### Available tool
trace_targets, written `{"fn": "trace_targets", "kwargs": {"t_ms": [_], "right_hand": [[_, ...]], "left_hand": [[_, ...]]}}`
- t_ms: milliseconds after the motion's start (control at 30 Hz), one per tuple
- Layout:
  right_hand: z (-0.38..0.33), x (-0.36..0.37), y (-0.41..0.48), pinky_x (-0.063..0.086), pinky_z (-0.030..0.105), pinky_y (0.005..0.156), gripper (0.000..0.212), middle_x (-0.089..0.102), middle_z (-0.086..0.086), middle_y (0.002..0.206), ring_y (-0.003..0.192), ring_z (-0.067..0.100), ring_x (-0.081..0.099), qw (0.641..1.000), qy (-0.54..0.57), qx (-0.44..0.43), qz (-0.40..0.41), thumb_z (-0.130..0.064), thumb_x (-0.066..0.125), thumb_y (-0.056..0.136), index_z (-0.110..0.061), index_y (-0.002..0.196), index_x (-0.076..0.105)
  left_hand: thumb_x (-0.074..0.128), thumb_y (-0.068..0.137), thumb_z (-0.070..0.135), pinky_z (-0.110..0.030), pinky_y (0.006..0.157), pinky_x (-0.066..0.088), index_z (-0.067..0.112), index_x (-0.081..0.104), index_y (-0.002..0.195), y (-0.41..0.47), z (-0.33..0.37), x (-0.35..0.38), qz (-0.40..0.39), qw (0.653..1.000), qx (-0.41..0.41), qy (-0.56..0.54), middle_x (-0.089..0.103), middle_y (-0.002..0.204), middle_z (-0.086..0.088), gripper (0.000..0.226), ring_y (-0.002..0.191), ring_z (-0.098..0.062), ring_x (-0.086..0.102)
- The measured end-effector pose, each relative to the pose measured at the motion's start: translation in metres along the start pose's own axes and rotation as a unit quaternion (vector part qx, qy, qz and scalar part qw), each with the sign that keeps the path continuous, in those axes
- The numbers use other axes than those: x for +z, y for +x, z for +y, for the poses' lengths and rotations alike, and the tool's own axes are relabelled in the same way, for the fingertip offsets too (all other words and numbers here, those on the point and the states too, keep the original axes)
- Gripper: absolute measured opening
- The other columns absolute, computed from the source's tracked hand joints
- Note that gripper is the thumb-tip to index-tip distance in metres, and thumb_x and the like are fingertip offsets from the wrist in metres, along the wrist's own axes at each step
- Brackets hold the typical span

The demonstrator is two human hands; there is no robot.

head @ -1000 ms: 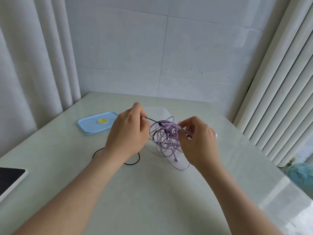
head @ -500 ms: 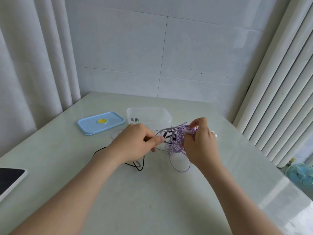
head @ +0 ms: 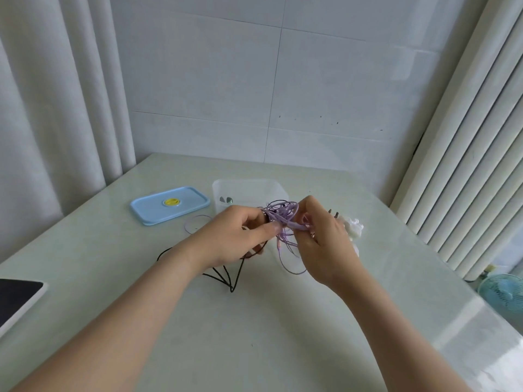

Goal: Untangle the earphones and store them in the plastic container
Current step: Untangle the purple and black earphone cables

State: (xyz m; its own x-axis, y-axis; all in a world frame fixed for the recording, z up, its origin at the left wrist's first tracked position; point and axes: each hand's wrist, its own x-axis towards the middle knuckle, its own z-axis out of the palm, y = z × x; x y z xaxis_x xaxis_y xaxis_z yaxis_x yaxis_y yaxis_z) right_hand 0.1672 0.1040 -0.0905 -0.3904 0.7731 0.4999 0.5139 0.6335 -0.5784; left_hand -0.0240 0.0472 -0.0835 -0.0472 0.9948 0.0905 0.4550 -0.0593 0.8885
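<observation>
Pinching the purple earphones [head: 283, 215] mid-frame, just below the plastic container [head: 246, 190], with left hand [head: 235, 239] and right hand [head: 325, 244] both curled onto the tangle. Probably light, limp, snag-prone wire: best taken at a loose outer loop, eased gently, never yanked.

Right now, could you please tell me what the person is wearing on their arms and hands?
Nothing that shows. The left hand and right hand are bare, with no gloves, rings or watch in view. The left forearm and right forearm are uncovered to the picture's edge, so no sleeve appears.
</observation>
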Motion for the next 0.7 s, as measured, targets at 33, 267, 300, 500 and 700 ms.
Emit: {"fn": "trace_targets", "kwargs": {"t_ms": [33,267,300,500,700], "right_hand": [[0.0,0.001,0.0,0.034,0.019,0.054,0.025,0.056,-0.005,0.063,0.067,0.01,0.047,1.0,-0.011,-0.009,-0.002,0.002,0.053,0.092,-0.023,0.091,0.051],[0.011,0.005,0.004,0.036,0.012,0.067,0.04,0.068,-0.002,0.09,0.079,0.006,0.053,0.998,-0.059,-0.016,0.033,0.01,0.051,0.08,-0.029,0.087,0.057],[0.012,0.006,0.003,0.035,0.006,0.071,0.043,0.067,-0.003,0.094,0.081,-0.001,0.054,0.997,-0.059,-0.023,0.04,0.011,0.053,0.08,-0.031,0.087,0.059],[0.013,0.004,0.003,0.034,0.006,0.073,0.034,0.067,-0.01,0.101,0.092,0.015,0.055,0.991,-0.088,-0.063,0.079,0.008,0.066,0.08,-0.02,0.098,0.074],[-0.002,0.002,-0.003,0.036,0.004,0.085,0.028,0.07,-0.014,0.099,0.101,0.014,0.059,0.993,-0.075,-0.086,0.032,-0.035,0.067,0.072,-0.023,0.096,0.075]], "left_hand": [[0.067,0.101,0.045,-0.032,0.072,0.05,0.006,0.066,0.087,0.0,-0.001,-0.001,0.014,1.0,0.013,0.025,0.071,0.082,-0.013,0.041,0.071,-0.016,0.062],[0.055,0.106,0.021,-0.027,0.06,0.041,0.027,0.07,0.104,0.002,-0.004,-0.005,0.116,0.991,0.021,0.056,0.077,0.07,0.001,0.016,0.057,-0.016,0.058],[0.052,0.106,0.018,-0.032,0.064,0.043,0.031,0.067,0.106,0.002,-0.004,-0.005,0.111,0.992,0.025,0.052,0.075,0.066,-0.001,0.02,0.063,-0.025,0.062],[0.041,0.094,0.016,-0.044,0.074,0.049,0.02,0.058,0.085,0.004,-0.004,-0.008,0.094,0.995,0.036,0.006,0.063,0.069,-0.005,0.019,0.074,-0.033,0.071],[0.047,0.108,0.046,-0.036,0.074,0.048,0.018,0.062,0.078,0.005,-0.006,-0.006,0.095,0.992,0.063,0.055,0.066,0.068,0.004,0.044,0.071,-0.016,0.069]]}}
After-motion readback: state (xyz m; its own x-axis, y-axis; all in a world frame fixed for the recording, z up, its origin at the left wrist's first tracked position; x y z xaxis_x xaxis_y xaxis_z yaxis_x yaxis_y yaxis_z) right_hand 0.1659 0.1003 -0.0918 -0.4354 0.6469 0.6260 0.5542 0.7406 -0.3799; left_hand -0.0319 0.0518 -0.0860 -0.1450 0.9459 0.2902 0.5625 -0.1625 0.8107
